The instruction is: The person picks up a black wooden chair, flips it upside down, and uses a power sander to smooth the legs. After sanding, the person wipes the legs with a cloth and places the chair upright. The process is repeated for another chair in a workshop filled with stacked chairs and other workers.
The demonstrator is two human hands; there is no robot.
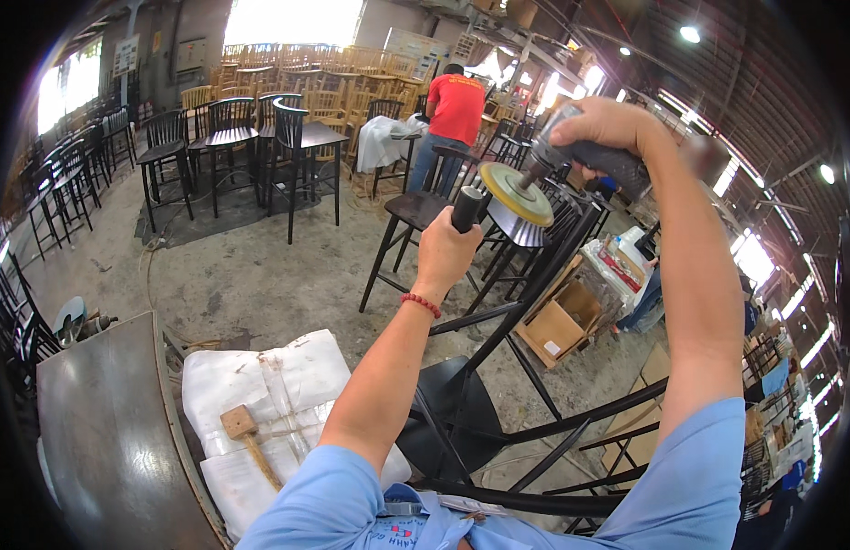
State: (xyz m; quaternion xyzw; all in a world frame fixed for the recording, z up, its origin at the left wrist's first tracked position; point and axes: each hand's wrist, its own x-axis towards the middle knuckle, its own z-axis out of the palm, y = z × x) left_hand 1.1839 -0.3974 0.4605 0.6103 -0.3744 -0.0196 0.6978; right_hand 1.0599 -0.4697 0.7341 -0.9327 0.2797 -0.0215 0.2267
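Both hands busy. L hand (450, 247) — fingers wrapped tight round a short black cylinder (466, 211), blunt end sticking up out of the fist; can't tell what the cylinder's attached to, if anything. Red bead bracelet (421, 305) on that wrist. R hand (604, 126) is raised higher, clamped on the body of a power tool (608, 163) w/ dark grip & grey head. Tool's round disc (517, 194), pale w/ yellow edge, is tilted & sits just beside the cylinder, betw. the 2 hands; can't tell if they touch.

Below & betw. the forearms: 1 black chair (457, 417), tipped over, its long dark rails running up toward the R side. Lower L: metal tabletop (104, 394), next to it a white padded pile (301, 367) w/ 1 wooden mallet (239, 422) lying on top.

Past the L hand stands an upright black stool (420, 209). Farther back, a person in a red shirt (457, 105) stands near a white plastic sheet (384, 142) draped over a seat. More black stools upper L, w/ stacked bare-wood chairs (329, 69) behind. R of centre, an open cardboard box (558, 321) on the floor.
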